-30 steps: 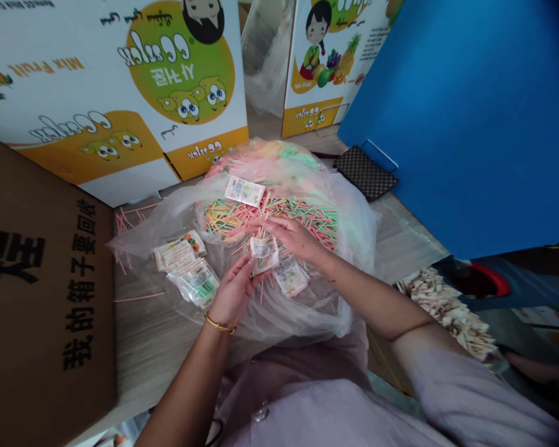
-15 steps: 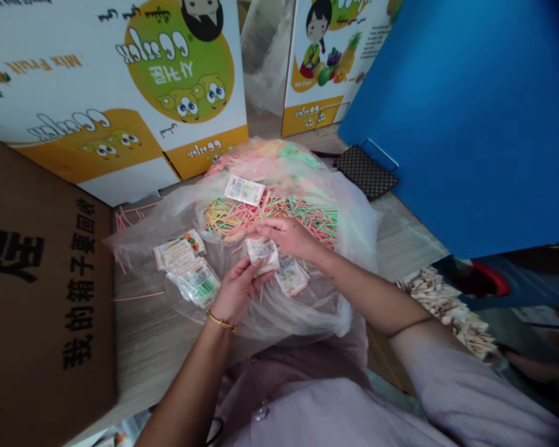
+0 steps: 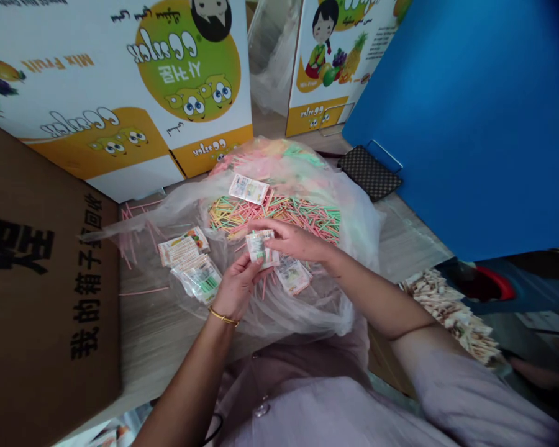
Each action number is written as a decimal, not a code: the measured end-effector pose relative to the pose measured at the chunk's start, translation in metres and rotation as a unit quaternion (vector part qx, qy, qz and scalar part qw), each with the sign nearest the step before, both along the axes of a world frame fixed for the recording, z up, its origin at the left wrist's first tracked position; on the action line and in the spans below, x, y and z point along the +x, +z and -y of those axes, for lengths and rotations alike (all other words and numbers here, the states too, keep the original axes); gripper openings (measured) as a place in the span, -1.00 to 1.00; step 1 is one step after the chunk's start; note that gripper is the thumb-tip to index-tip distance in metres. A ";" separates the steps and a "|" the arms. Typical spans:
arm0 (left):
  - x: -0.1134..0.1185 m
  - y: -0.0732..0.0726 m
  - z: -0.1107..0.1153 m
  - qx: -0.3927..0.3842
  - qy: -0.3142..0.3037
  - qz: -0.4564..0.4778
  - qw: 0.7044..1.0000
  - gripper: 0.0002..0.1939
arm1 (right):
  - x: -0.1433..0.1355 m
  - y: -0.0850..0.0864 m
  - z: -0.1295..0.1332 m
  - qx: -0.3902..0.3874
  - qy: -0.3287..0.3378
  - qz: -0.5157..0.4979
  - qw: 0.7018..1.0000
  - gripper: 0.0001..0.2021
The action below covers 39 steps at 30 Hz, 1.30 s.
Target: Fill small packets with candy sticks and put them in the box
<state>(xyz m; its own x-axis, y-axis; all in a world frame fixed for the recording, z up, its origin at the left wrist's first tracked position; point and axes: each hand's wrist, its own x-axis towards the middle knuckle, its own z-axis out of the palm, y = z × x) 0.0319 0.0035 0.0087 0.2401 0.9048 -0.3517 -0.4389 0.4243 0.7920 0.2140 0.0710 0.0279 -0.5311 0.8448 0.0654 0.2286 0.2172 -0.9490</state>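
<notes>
Your left hand (image 3: 235, 287) pinched a flat printed packet (image 3: 257, 247) while your loosely curled right hand (image 3: 299, 241), grip unclear, touched it near slender pastel sticks (image 3: 307, 215).

Clear plastic bag (image 3: 361, 230) on grey table (image 3: 144, 335)

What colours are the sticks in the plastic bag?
The sticks are pink, green and yellow; head view.

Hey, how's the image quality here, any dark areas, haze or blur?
Head view: blue panel falls off to near black at the top right; head view: coloured sticks look clearer where bare, hazy beneath the plastic bag; head view: fine print on the packet in the left hand is too soft to read.
</notes>
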 end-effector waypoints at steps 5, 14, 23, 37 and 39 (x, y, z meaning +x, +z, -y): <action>-0.004 0.000 0.002 0.005 0.011 -0.018 1.000 -0.62 | -0.001 0.019 -0.003 0.000 0.066 -0.033 0.997 -0.60; 0.000 0.002 0.006 0.019 -0.007 -0.031 0.999 -0.64 | -0.010 0.024 -0.008 -0.013 -0.008 0.001 1.000 -0.76; -0.005 -0.001 0.010 0.035 0.004 -0.047 0.998 -0.63 | 0.008 0.041 -0.012 0.163 -0.060 0.048 0.984 -0.84; -0.007 -0.014 0.009 0.105 -0.020 -0.138 0.985 -0.59 | 0.005 0.040 -0.007 0.217 0.077 0.214 0.949 -0.95; -0.006 -0.012 0.009 0.093 -0.026 -0.119 0.988 -0.61 | 0.001 0.041 -0.006 0.218 0.077 0.217 0.948 -0.98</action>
